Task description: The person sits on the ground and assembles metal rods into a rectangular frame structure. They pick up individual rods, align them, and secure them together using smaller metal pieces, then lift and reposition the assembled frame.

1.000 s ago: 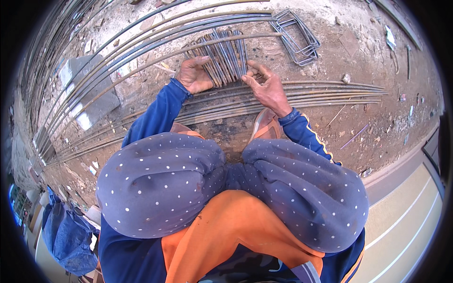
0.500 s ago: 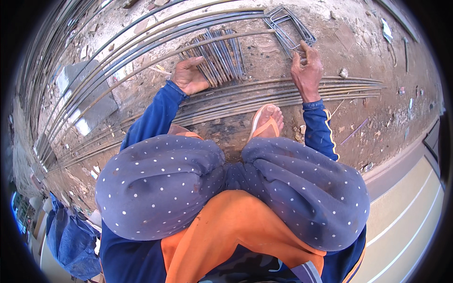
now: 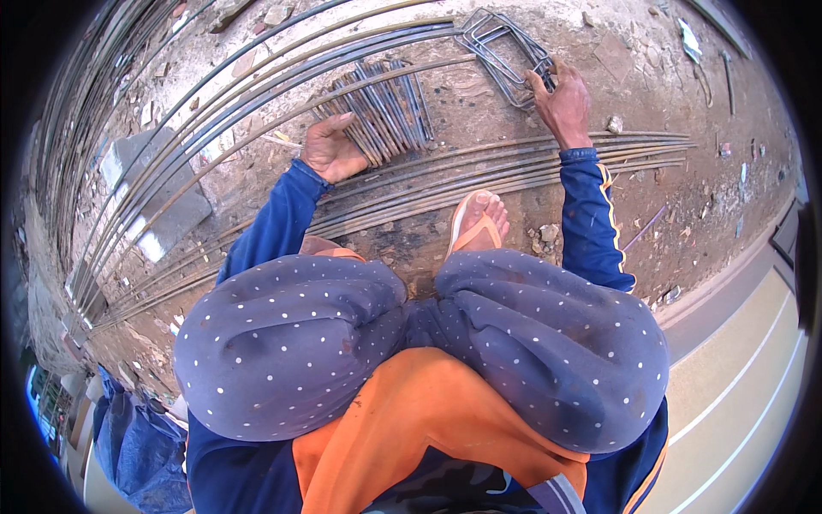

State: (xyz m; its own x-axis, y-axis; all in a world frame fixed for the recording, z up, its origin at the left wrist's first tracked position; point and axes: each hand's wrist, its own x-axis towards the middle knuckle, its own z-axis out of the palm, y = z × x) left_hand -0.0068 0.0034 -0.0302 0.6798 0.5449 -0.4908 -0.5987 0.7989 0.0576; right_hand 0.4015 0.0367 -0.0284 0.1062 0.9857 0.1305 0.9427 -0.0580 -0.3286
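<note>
My left hand (image 3: 334, 152) lies at the near left end of a row of steel stirrups (image 3: 385, 107), packed side by side on the dirt. Its thumb stands up and its palm rests against their ends; the fingers are partly hidden behind the steel. Farther right, my right hand (image 3: 565, 107) has its thumb and fingers closed on the near right end of a few rectangular stirrups (image 3: 503, 56). These overlap loosely, just past the ends of the long rebars (image 3: 411, 32).
More long rebars (image 3: 514, 167) run across the ground between my hands and sandalled feet (image 3: 481, 224). A grey slab (image 3: 167, 184) lies under bars at left. Stones and litter dot the dirt; a tiled step (image 3: 728, 385) borders it at lower right. A blue sheet (image 3: 141, 450) is at lower left.
My right hand has moved away from me, farther along the right end of the loose stirrups. My left hand stays at the stirrup row. The whole view has shifted slightly.
</note>
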